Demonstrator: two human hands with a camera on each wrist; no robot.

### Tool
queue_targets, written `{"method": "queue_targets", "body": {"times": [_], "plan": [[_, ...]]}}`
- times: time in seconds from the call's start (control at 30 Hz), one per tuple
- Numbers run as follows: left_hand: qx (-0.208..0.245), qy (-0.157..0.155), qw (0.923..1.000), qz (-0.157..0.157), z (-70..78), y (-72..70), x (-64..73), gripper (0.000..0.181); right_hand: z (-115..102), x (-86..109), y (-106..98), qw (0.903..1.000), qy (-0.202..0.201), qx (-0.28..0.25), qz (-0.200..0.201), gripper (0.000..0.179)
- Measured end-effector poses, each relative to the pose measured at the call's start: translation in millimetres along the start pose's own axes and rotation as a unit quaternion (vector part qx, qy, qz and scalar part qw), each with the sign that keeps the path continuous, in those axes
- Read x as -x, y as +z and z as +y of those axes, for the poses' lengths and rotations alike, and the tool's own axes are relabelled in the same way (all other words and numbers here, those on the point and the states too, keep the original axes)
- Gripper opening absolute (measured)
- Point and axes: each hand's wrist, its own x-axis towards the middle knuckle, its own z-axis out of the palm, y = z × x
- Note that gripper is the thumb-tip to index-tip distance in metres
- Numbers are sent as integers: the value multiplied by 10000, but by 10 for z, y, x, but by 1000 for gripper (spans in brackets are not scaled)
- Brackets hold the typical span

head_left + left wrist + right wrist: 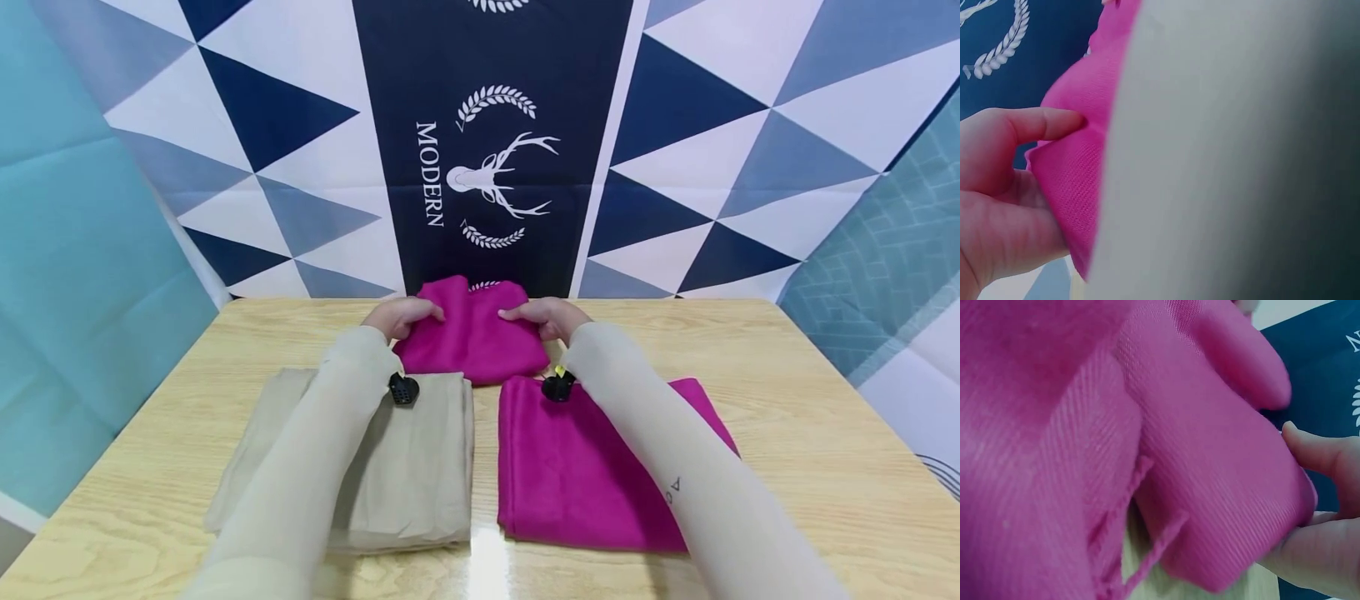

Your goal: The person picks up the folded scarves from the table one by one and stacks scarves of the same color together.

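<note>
A magenta scarf [472, 346] is partly raised at the far edge of the table, its bottom near the tabletop. My left hand [405, 317] pinches its left side, the thumb in front and the fingers behind, as the left wrist view shows on the ribbed fabric [1072, 175]. On the other side, my right hand [551, 317] grips the scarf's right edge between thumb and fingers. Twisted fringe strands [1157, 553] hang in the right wrist view; which piece they belong to I cannot tell. A blurred pale surface hides much of the left wrist view.
Beneath my left forearm lies a folded beige cloth [420, 475]. A folded magenta cloth [570, 483] lies under the right forearm. Both rest on a wooden table [787, 433]. Behind its far edge stands a patterned backdrop [675, 100] with a deer print.
</note>
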Motion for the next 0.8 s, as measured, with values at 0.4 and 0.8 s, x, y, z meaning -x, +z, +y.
{"method": "queue_targets", "body": {"times": [0.4,0.8], "plan": [[269,-28,9996,-70,-77,-80,-26,50,-19,169,39,9973,233,-690,-31,58],[493,-347,9982,81,-220,-432,234,60,7,275,-6,9932,345,-1010,462,66]]}}
